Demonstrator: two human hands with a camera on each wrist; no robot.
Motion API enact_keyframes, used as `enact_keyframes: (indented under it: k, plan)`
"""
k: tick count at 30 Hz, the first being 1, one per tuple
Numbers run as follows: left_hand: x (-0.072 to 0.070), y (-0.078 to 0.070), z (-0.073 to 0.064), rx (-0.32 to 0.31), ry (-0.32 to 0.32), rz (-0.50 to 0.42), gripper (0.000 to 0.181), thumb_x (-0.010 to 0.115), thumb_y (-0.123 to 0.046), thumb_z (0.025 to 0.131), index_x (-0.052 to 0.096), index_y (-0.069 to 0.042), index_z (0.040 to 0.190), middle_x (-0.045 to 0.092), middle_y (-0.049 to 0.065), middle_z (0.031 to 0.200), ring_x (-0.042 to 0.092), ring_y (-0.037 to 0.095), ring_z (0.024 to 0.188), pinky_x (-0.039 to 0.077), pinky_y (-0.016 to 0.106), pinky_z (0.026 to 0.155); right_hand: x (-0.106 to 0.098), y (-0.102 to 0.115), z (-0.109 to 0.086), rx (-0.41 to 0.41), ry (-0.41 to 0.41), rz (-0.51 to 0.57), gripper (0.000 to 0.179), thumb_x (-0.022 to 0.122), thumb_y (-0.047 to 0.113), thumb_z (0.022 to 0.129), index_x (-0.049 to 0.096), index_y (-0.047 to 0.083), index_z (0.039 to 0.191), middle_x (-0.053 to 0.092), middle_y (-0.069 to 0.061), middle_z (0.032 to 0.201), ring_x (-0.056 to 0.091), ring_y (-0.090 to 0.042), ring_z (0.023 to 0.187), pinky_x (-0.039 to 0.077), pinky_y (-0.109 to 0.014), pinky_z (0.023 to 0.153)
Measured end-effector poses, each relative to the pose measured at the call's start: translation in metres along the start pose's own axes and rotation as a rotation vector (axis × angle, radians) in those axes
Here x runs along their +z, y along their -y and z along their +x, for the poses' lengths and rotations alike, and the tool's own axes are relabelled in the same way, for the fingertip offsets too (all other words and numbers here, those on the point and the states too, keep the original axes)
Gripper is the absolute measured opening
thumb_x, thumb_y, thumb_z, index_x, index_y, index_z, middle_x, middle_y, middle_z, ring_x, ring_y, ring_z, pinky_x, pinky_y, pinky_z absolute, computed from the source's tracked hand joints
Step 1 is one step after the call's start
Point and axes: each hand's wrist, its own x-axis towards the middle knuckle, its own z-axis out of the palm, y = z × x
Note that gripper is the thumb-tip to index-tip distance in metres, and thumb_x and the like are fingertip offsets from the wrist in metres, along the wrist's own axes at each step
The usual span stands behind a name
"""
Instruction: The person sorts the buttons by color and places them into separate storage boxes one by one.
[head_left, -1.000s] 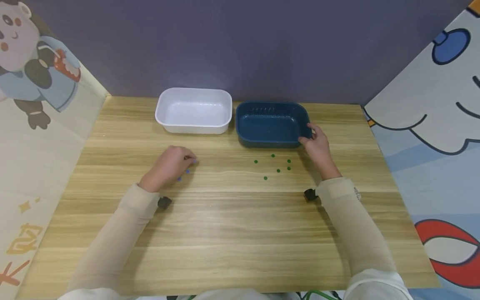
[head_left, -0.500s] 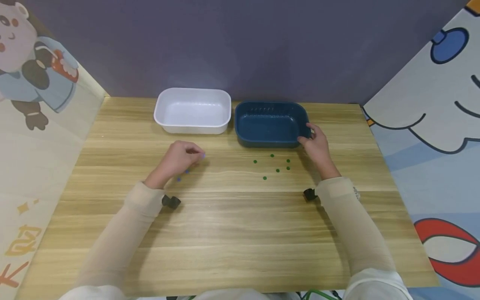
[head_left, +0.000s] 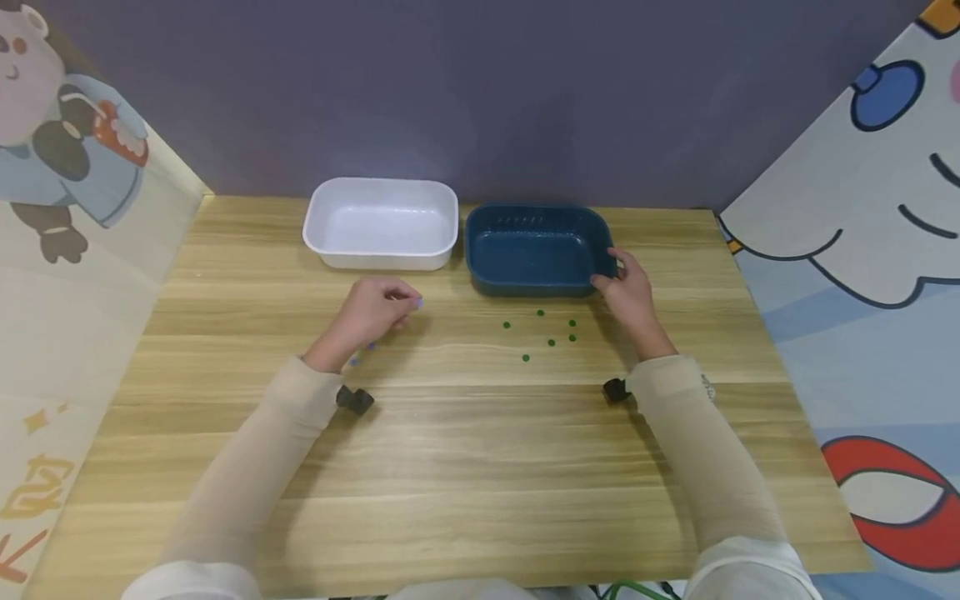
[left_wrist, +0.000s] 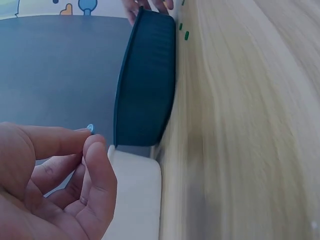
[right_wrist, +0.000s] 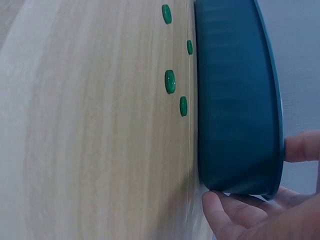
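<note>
Under everything is the wooden table [head_left: 480,475], with my two bins standing side by side along its back edge. The white bin [head_left: 386,261] is the one toward the back left corner; the dark blue bin [head_left: 532,290] is just beside it, toward the back right corner. I can make out no pieces inside either.

My right hand [head_left: 628,296] grips the right end of the dark blue bin, thumb at its near corner and a finger over the rim. My left hand [head_left: 372,310] is above the table in front of the white bin's right end, thumb and forefinger closed in a narrow pinch on a lifted blue piece [head_left: 419,303].

By my judgement this is early work: one piece is up off the wood but not set in a bin. Two more blue pieces, one farther back [head_left: 372,345] and one nearer the front edge [head_left: 355,362], lie close under my left hand, left of the table's middle. Six green pieces [head_left: 572,323] lie scattered in front of the dark blue bin, right of the middle and nearer the back edge than the front, all untouched.
</note>
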Motion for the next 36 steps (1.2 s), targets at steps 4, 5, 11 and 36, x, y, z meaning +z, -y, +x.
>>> enact_keyframes:
  k: [4, 5, 11, 36]
  plan:
    - [0.003, -0.004, 0.003, -0.009, 0.011, -0.019, 0.016, 0.07, -0.017, 0.097, 0.074, -0.004, 0.106, 0.071, 0.024, 0.091, 0.069, 0.034, 0.079, 0.059, 0.045, 0.073, 0.0, -0.002, 0.001, -0.003, 0.0, 0.001, 0.068, 0.058, 0.017, 0.099, 0.028, 0.014, 0.16, 0.032, -0.021, 0.159, 0.055, -0.015, 0.075, 0.05, -0.028, 0.071]
    - [0.004, -0.006, 0.004, -0.009, 0.011, -0.025, 0.016, 0.07, -0.017, 0.097, 0.074, -0.004, 0.106, 0.071, 0.024, 0.092, 0.069, 0.033, 0.078, 0.059, 0.045, 0.072, 0.0, -0.002, 0.001, -0.002, -0.001, -0.003, 0.068, 0.058, 0.017, 0.099, 0.028, 0.014, 0.16, 0.031, -0.021, 0.159, 0.056, -0.017, 0.078, 0.049, -0.028, 0.072]
    - [0.008, -0.015, 0.012, 0.03, -0.014, -0.018, 0.017, 0.07, -0.018, 0.097, 0.076, -0.004, 0.104, 0.07, 0.024, 0.087, 0.064, 0.022, 0.066, 0.049, 0.027, 0.056, 0.001, -0.003, 0.001, -0.001, -0.011, 0.001, 0.069, 0.058, 0.017, 0.098, 0.028, 0.014, 0.16, 0.025, -0.019, 0.162, 0.052, -0.035, 0.123, 0.048, -0.04, 0.092]
    - [0.036, -0.054, 0.058, 0.046, 0.003, -0.223, 0.017, 0.067, -0.008, 0.098, 0.074, 0.005, 0.106, 0.069, 0.029, 0.106, 0.068, 0.033, 0.078, 0.061, 0.034, 0.068, 0.001, -0.003, -0.001, -0.008, 0.004, 0.036, 0.068, 0.058, 0.016, 0.099, 0.029, 0.015, 0.16, 0.033, -0.022, 0.158, 0.058, -0.024, 0.09, 0.052, -0.036, 0.076]
